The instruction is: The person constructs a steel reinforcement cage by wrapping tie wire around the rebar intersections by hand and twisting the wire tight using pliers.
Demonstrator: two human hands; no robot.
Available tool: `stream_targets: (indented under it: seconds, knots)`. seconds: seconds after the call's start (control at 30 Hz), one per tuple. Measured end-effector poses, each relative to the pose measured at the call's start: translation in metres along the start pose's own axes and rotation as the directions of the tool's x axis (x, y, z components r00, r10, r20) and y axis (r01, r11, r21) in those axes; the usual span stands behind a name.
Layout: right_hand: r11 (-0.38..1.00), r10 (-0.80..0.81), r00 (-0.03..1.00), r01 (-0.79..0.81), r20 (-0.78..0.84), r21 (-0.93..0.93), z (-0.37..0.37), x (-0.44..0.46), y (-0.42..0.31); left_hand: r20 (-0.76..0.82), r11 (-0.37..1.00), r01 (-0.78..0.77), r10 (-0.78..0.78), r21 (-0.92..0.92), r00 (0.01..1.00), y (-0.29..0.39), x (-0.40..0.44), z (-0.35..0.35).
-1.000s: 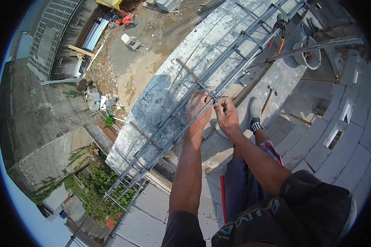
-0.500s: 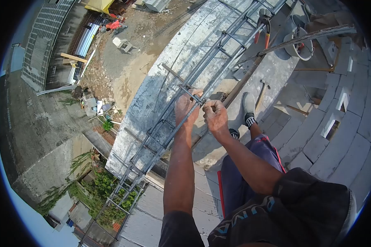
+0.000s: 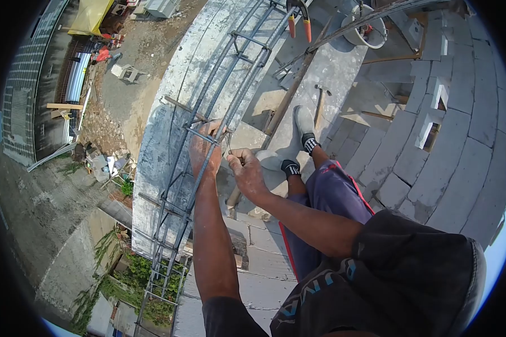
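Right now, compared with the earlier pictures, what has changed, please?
The right hand has drawn back slightly from the rebar cage, toward the body; the camera view has shifted too. I see nothing newly grasped or released. The left hand stays at the cage; the pincers and hammer look unmoved.

Right hand — drawn back from steel bars | view — swung rightward

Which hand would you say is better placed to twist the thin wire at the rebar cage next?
Probably the right hand: its thumb and finger seem to pinch the thin wire, and it is clear of the rebar cage. The left hand lies partly behind the cage's bars.
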State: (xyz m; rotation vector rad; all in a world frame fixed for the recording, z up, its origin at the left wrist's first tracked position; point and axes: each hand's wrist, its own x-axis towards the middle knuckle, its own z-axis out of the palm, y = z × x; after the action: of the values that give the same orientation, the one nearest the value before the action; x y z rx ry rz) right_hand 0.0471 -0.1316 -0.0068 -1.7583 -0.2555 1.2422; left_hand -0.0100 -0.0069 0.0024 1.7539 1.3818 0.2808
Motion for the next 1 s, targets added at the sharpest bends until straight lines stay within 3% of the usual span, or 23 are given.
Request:
stream_targets:
  seconds: [0.17,0.27,0.37,0.47,0.57,0.67,0.87,1.0]
  knots:
    - [0.978,-0.022,0.999,0.03,0.043,-0.204,-0.004,-0.002,-0.014,-0.012,1.0,0.028,-0.028,0.0,1.0,-0.001,-0.001,0.0]
    - [0.902,-0.241,0.968,0.252,0.076,-0.35,-0.005,-0.004,-0.015,-0.001,0.994,0.102,-0.102,0.027,0.995,0.006,-0.001,-0.001]
    - [0.806,-0.312,0.943,0.328,0.118,-0.493,-0.005,0.003,-0.008,0.016,0.996,0.091,-0.09,-0.025,0.996,0.001,0.001,0.0]
    - [0.78,-0.222,0.97,0.239,0.101,-0.578,-0.014,0.013,0.003,0.006,0.99,-0.02,0.019,0.14,1.0,-0.004,0.003,0.0]
    - [0.731,-0.183,0.975,0.22,0.125,-0.646,-0.026,0.016,-0.01,-0.001,0.998,-0.009,0.009,0.07,1.0,-0.012,0.003,0.004]
    - [0.701,-0.054,0.977,0.185,0.208,-0.689,-0.024,0.011,-0.034,0.008,0.998,-0.007,0.006,0.062,1.0,-0.014,0.005,0.005]
    - [0.658,-0.192,0.935,0.347,0.297,-0.668,-0.007,0.019,-0.007,0.015,0.996,-0.031,0.029,0.085,0.999,-0.011,0.007,0.002]
    - [0.773,-0.271,0.915,0.392,0.299,-0.499,-0.006,0.027,0.02,0.028,0.993,-0.062,0.059,0.105,0.998,-0.022,0.012,0.007]
